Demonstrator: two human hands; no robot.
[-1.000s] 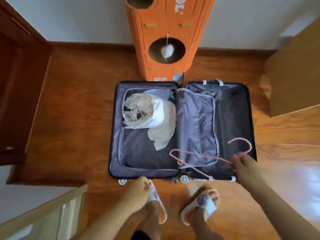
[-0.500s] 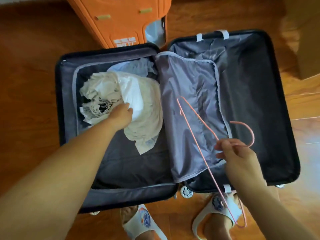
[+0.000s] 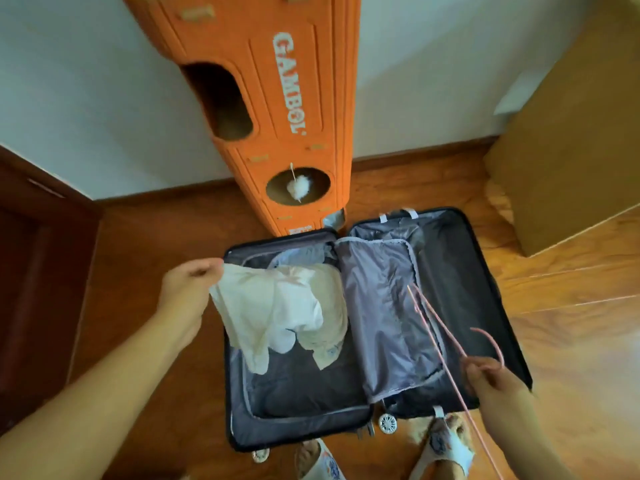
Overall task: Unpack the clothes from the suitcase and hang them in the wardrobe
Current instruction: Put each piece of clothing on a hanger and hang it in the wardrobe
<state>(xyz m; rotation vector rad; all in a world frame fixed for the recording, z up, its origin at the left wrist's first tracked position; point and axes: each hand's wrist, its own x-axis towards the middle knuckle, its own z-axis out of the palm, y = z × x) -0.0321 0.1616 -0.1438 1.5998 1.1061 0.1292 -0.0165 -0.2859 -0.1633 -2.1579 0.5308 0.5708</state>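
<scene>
A dark suitcase (image 3: 460, 282) lies open on the wooden floor. My left hand (image 3: 188, 285) grips a cream-white garment (image 3: 263, 306) by one edge and holds it lifted over the left half of the case. More pale clothes (image 3: 329, 306) lie under it in that half. A grey lining flap (image 3: 377, 306) covers the middle. My right hand (image 3: 491, 379) pinches a thin pink hanger (image 3: 436, 327) just below its hook, over the right half, which holds no clothes.
A tall orange cat tower (image 3: 270, 98) stands against the white wall right behind the suitcase. A brown cardboard box (image 3: 571, 150) sits at the right. Dark wooden furniture (image 3: 31, 271) lines the left edge. My slippered feet (image 3: 446, 445) stand at the case's near edge.
My left hand closed on the white garment and raised it up and to the left, out of the pile. The head tilted up. My right hand keeps holding the hanger.
</scene>
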